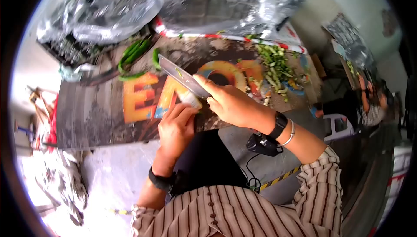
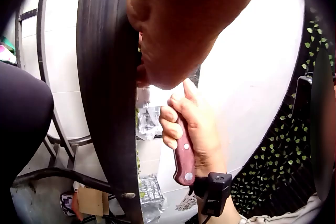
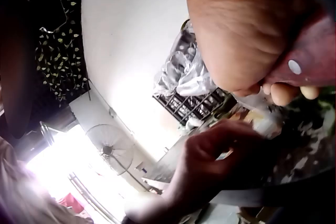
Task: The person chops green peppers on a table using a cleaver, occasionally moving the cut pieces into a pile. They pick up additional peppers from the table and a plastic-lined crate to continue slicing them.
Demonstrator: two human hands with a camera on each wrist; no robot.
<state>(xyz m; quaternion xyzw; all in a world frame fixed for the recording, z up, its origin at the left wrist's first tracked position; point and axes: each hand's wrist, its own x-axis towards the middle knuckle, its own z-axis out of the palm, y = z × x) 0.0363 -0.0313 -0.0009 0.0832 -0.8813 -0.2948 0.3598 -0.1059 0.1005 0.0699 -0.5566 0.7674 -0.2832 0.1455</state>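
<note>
In the head view my right hand point(image 1: 236, 102) grips a kitchen knife point(image 1: 180, 76), its broad blade tilted up to the left above the table. The knife's reddish handle point(image 2: 185, 155), with metal rivets, shows in the left wrist view. My left hand point(image 1: 176, 128) is at the table's near edge, fingers curled at the near end of a whitish piece point(image 1: 190, 99) under the blade; its kind is too blurred to tell. Long green peppers point(image 1: 135, 55) lie at the far left, and one more pepper point(image 1: 156, 58) is beside the blade tip. A heap of chopped green pieces point(image 1: 274, 65) lies right.
The dark wooden table point(image 1: 91, 119) bears large painted letters. Along its back stand crates wrapped in clear plastic point(image 1: 108, 17), with a red and white strip point(image 1: 234, 39) before them. Another person point(image 1: 369, 106) and a white stool point(image 1: 339, 126) are at the right.
</note>
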